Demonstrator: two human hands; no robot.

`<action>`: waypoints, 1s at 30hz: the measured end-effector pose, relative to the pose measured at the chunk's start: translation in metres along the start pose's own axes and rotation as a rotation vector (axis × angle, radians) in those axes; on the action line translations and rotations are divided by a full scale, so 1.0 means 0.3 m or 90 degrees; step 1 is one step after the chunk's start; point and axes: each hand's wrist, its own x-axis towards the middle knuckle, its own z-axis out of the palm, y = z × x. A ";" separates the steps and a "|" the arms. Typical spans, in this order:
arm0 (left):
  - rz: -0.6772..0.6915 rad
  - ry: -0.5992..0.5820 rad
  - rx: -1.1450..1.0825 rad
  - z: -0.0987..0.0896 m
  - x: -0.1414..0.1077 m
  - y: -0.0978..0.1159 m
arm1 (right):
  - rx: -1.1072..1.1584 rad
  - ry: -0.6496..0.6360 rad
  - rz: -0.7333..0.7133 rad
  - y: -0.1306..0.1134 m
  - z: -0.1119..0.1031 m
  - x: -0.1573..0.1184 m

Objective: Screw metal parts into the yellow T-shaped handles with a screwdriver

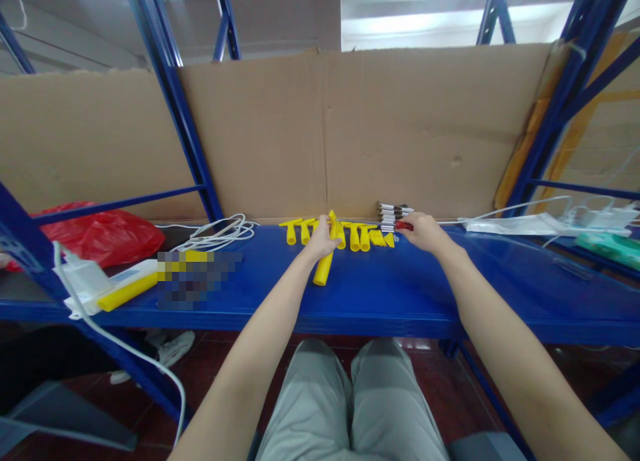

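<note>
My left hand (323, 241) is closed round a long yellow tube-like piece (323, 272), which slants toward me over the blue shelf. My right hand (424, 229) is at the right end of the yellow row, its fingers closed on a small dark-red item (404, 226) I cannot identify. Touching or just beside those fingers is a stack of small black-and-white pieces (388, 217). Several yellow T-shaped pieces with round hollow ends (355, 238) lie in a row along the back. Smaller yellow fork-like pieces (377, 238) sit near the right hand.
A blue metal shelf (400, 288) forms the work surface, backed by a cardboard panel (400, 128). At left are a coiled white cable (225, 233), a red plastic bag (100, 233) and a white power strip (133, 274). Cables and a white packet (510, 225) lie at right.
</note>
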 end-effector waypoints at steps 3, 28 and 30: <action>-0.051 -0.028 0.030 -0.001 -0.010 0.003 | -0.034 -0.005 0.006 -0.010 -0.008 -0.004; -0.046 0.037 0.077 -0.003 0.021 -0.047 | -0.013 -0.139 0.071 -0.129 -0.045 -0.014; -0.046 0.036 0.067 0.000 0.026 -0.057 | -0.014 -0.130 0.063 -0.121 -0.037 -0.014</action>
